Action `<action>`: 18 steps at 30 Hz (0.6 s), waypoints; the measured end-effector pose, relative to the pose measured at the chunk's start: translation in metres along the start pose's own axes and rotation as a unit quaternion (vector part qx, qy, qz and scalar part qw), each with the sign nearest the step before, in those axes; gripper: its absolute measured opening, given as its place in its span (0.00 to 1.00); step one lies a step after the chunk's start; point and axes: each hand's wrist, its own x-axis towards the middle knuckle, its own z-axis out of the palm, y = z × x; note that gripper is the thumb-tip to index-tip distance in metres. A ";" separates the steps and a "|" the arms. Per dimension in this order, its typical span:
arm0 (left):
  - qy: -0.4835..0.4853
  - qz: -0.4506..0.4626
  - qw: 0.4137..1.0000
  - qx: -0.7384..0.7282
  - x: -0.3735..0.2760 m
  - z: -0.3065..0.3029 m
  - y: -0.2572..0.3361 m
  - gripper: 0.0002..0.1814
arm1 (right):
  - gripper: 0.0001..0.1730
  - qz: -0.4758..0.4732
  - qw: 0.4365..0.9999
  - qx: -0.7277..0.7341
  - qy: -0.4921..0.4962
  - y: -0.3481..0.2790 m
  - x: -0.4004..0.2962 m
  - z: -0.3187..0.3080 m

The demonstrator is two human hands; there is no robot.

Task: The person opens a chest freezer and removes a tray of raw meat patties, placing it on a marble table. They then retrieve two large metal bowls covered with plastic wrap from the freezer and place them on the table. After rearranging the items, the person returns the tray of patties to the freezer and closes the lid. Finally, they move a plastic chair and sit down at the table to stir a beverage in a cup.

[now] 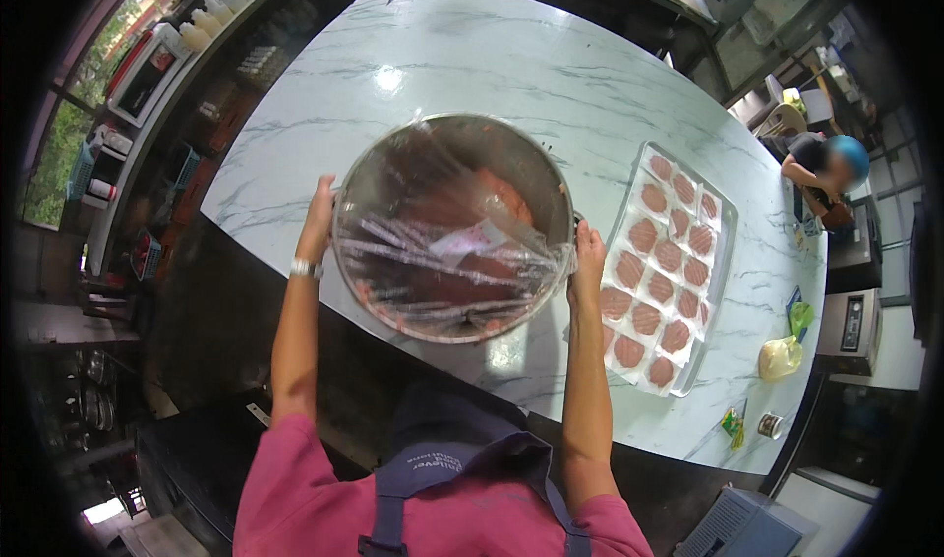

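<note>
A large round metal pot [542, 162] is gripped at its two sides by my hands. Clear plastic wrap [369, 243] stretches in creases over its mouth. Through the wrap shows a reddish meat mixture [501, 196], and a small label [468, 240] lies over the middle. My left hand [318, 214] closes on the left side, with a band on its wrist. On the right side, my right hand [588, 262] holds the dark handle [577, 218]. Whether the pot's base touches the table is hidden.
Right of the pot, a metal tray [726, 240] carries several round meat patties [667, 255] on paper squares. The marble-patterned table [472, 48] also bears a yellowish plastic bag [779, 358], a small packet [732, 426] and a can [770, 426]. A person [811, 159] is at the far right.
</note>
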 end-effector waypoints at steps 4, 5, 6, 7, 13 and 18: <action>0.111 0.276 0.884 0.361 0.122 -0.037 0.042 0.31 | 0.20 -0.003 0.998 -0.044 0.033 -0.010 0.032 0.064; 0.069 0.226 0.920 0.312 0.144 -0.037 0.059 0.29 | 0.20 0.009 0.998 -0.046 0.046 -0.012 0.038 0.075; 0.037 0.171 0.949 0.263 0.163 -0.039 0.077 0.27 | 0.20 0.021 0.997 -0.047 0.054 -0.014 0.043 0.088; 0.031 0.130 0.975 0.177 0.170 -0.018 0.100 0.25 | 0.20 0.027 0.996 -0.050 0.070 -0.016 0.053 0.094; 0.147 0.520 0.761 0.360 0.132 0.044 0.185 0.17 | 0.20 -0.001 0.990 -0.100 0.099 -0.022 0.078 0.121; -0.125 0.591 0.609 0.513 0.116 0.110 0.198 0.10 | 0.17 -0.243 0.912 -0.276 0.184 -0.074 0.039 0.146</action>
